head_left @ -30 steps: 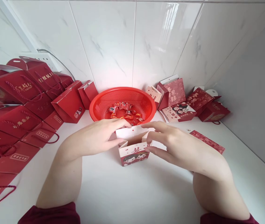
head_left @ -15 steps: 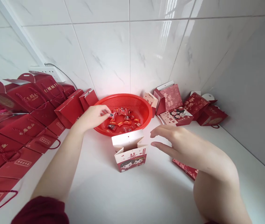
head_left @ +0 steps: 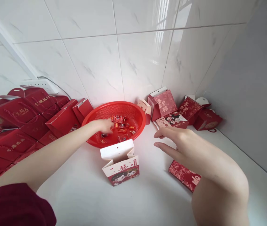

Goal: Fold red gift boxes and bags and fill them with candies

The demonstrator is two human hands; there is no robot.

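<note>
My left hand (head_left: 106, 126) reaches into a red perforated plastic basket (head_left: 140, 114), over the wrapped candies (head_left: 119, 119) scattered in its bottom. Its fingers point down and are smeared, so I cannot make out whether a candy is between them. In front of the basket stands an upright paper gift box (head_left: 125, 174) with its top flaps open, white above and red below, printed with two cartoon faces. To the right of that box, my right hand (head_left: 182, 141) hovers in the air, thumb and fingers apart, holding nothing.
Many red gift boxes with rope handles (head_left: 18, 138) crowd the left side. More boxes (head_left: 166, 102) stand at the back right by the tiled wall. A flat red folded box (head_left: 182, 175) lies below my right hand. A power strip (head_left: 40, 84) sits behind the left boxes.
My left hand has moved deeper into the basket, from its left part toward the middle. My right hand stays open, nearly still. The view has shifted, moving the scene left and down.
</note>
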